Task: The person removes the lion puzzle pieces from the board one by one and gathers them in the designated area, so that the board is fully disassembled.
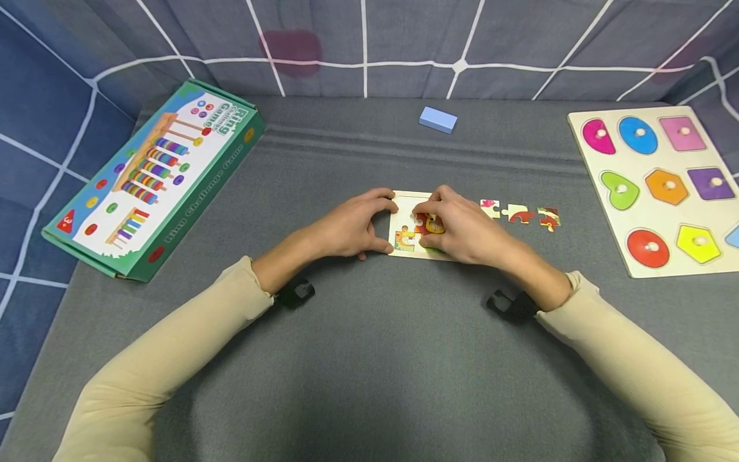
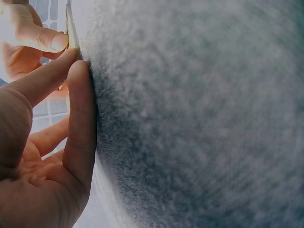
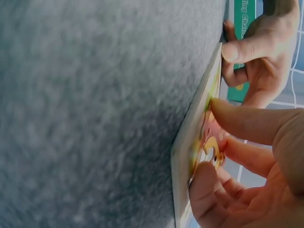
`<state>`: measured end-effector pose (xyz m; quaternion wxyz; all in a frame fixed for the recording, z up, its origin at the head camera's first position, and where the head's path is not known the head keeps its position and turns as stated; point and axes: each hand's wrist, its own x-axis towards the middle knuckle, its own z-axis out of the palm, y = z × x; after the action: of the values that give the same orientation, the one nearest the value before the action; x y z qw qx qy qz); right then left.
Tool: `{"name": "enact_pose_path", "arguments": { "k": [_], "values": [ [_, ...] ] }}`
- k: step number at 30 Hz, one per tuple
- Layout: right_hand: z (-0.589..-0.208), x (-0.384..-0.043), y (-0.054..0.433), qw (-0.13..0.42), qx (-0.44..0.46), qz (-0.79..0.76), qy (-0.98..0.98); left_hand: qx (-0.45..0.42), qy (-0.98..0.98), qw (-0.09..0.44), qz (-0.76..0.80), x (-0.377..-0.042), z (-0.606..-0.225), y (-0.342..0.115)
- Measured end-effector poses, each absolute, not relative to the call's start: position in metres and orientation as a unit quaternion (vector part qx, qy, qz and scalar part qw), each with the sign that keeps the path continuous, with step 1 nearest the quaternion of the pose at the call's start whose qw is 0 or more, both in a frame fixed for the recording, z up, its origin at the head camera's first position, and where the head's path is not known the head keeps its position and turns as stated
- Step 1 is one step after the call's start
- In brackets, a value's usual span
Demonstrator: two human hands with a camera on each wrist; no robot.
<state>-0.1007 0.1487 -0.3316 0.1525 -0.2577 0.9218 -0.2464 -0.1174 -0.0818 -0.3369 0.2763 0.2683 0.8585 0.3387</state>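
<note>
Beige sleeves (image 1: 167,353) are lying nearest. Leftward, the spread left hand (image 1: 351,224) is bracing the mid-table puzzle board (image 1: 404,204); over it, the right hand (image 1: 462,228) is pinching a printed piece (image 1: 434,223). Farther right, 3 loose pieces (image 1: 519,213) are lying, seemingly light, stiff, best taken edgewise.

The gray surface (image 3: 85,114) fills the left side, somewhat blurred. A thin pale board (image 3: 180,183), seen almost edge-on, slants down the middle, its near corner pointing left. At lower right, the right hand (image 3: 280,175) pinches a puzzle piece (image 3: 212,145) on the board, its colors red and yellow with a dark eye dot. At upper right, the left hand (image 3: 266,52) touches the board's far end with its thumb. Behind that hand stands part of a green box (image 3: 241,26) with pale lettering, beside blue cloth (image 3: 296,88) with white lines.
</note>
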Motion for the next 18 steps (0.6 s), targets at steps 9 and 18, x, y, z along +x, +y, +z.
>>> {"name": "enact_pose_path", "arguments": {
  "k": [9, 18],
  "values": [
    [-0.3292, -0.0963, 0.1433, 0.142, -0.257, -0.238, 0.926, 0.265, 0.859, 0.278, 0.339, -0.1175, -0.3369, -0.0824],
    [-0.3287, -0.098, 0.143, 0.139, -0.263, -0.234, 0.926, 0.266, 0.86, 0.276, 0.336, -0.1177, -0.3374, -0.0813]
  ]
}}
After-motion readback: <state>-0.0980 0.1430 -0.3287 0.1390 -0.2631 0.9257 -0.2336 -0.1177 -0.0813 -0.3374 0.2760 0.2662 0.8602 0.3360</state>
